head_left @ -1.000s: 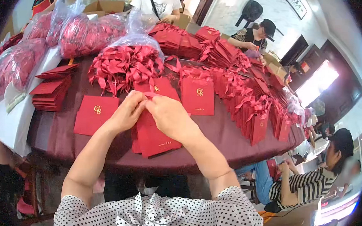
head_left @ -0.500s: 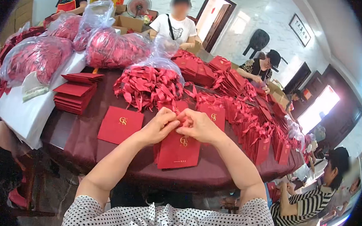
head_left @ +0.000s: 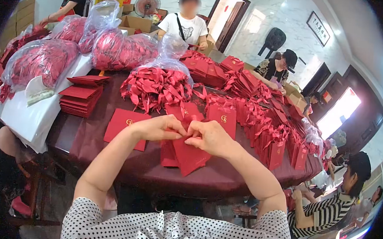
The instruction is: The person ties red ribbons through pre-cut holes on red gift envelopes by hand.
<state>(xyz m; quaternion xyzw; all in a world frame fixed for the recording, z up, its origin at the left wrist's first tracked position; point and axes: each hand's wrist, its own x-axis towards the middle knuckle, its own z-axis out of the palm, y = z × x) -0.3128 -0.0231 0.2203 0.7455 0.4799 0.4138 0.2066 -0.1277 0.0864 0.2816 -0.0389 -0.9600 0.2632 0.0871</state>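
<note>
At the table's near edge my left hand (head_left: 163,128) and my right hand (head_left: 210,137) meet over a small red paper bag (head_left: 189,157). Both pinch a red ribbon (head_left: 187,123) at the bag's top; my fingers hide part of it. Beneath lies another red bag (head_left: 169,155), partly covered. A flat red bag with gold lettering (head_left: 116,125) rests by my left forearm. Beyond my right hand is a red bag with a gold logo (head_left: 225,117). A heap of red ribbons (head_left: 156,88) in a clear plastic bag sits just ahead.
A stack of red bags (head_left: 83,96) stands at left, near a white box (head_left: 27,119) and stuffed plastic bags (head_left: 42,62). Rows of ribboned red bags (head_left: 278,145) fill the right side. Co-workers stand or sit around the dark red-covered table (head_left: 95,161).
The held bag has tilted, its lower end swinging to the right, and its front logo is now hidden. My left hand's wrist has risen and turned.
</note>
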